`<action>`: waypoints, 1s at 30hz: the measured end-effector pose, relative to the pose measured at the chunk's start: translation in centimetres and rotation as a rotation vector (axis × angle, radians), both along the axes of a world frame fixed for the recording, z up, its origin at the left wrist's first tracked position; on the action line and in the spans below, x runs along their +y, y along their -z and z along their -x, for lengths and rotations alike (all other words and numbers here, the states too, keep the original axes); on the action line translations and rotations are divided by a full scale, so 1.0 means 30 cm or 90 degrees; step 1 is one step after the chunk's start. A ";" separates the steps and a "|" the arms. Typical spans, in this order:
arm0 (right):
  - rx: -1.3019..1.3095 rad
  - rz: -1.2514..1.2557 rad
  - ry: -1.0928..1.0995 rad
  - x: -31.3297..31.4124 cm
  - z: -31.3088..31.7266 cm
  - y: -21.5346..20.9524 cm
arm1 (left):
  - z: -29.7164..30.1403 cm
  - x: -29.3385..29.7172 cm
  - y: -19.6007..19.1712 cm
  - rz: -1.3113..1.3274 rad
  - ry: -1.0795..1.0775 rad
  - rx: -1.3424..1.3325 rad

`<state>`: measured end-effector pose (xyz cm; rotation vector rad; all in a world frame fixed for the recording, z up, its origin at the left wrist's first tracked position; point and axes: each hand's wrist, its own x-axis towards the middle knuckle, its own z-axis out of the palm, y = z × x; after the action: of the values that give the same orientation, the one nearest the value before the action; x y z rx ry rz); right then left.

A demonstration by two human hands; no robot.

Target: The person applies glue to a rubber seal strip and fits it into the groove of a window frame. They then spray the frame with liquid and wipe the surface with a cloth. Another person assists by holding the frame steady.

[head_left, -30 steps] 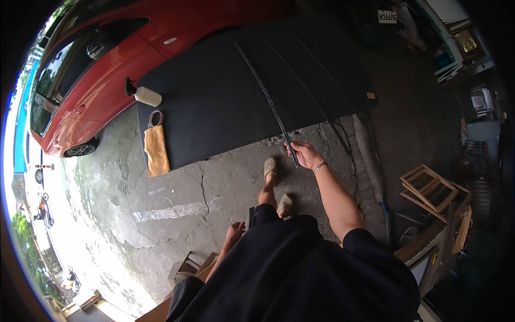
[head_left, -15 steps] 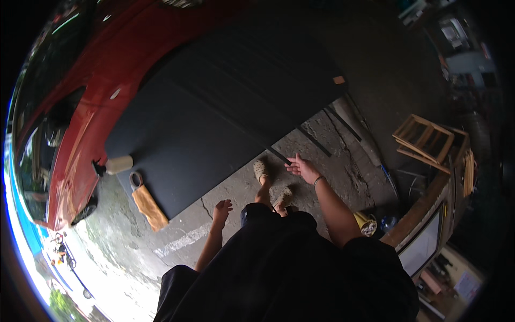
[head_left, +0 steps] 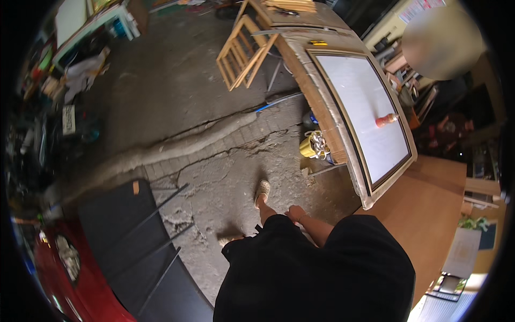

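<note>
My right hand (head_left: 294, 213) hangs low beside my right leg, its fingers loosely curled, with nothing visible in them. It is over the concrete floor and touches no object that I can see. My left hand is out of view. To the left lies a large black board (head_left: 120, 241), with three thin dark strips (head_left: 153, 214) lying across it and sticking out past its edge. On the right, a worktable (head_left: 348, 166) carries a framed white panel (head_left: 359, 96). A red-and-clear bottle (head_left: 387, 120) lies on that panel.
Slatted wooden frames (head_left: 244, 53) lean against the table's far end. A yellow bucket (head_left: 313, 145) stands under its edge. A raised ridge (head_left: 188, 144) and a blue hose (head_left: 271, 103) cross the floor. A brown board (head_left: 429, 209) is at right, a red car (head_left: 86, 273) at lower left.
My view has turned right, away from the black board toward the worktable. The right hand has left the strip's end and dropped to my side, fingers curling. My left hand has gone out of view.
</note>
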<state>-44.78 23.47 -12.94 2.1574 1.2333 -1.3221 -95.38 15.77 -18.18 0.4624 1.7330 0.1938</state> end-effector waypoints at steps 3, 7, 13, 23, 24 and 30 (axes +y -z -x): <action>-0.084 -0.135 0.167 -0.069 -0.135 0.094 | -0.169 0.250 -0.027 -0.036 0.025 0.017; -0.023 -0.240 0.211 0.136 -0.413 0.077 | -0.406 0.507 -0.060 -0.096 0.210 0.059; 0.192 -0.430 0.492 0.586 -0.798 -0.380 | -0.851 1.071 -0.077 -0.344 0.435 0.076; 0.128 -0.883 1.206 0.648 -1.502 -0.607 | -2.174 2.505 -0.471 -0.943 0.577 0.076; 0.176 -0.950 1.267 0.608 -1.589 -0.592 | -2.356 2.607 -0.502 -0.959 0.589 0.062; 0.381 -1.025 1.736 0.564 -2.003 -0.526 | -3.123 3.203 -0.578 -1.044 0.725 0.088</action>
<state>15.31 40.38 2.84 -0.6936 0.8307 0.0904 -1.68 111.85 -0.83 2.5318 0.8093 0.7211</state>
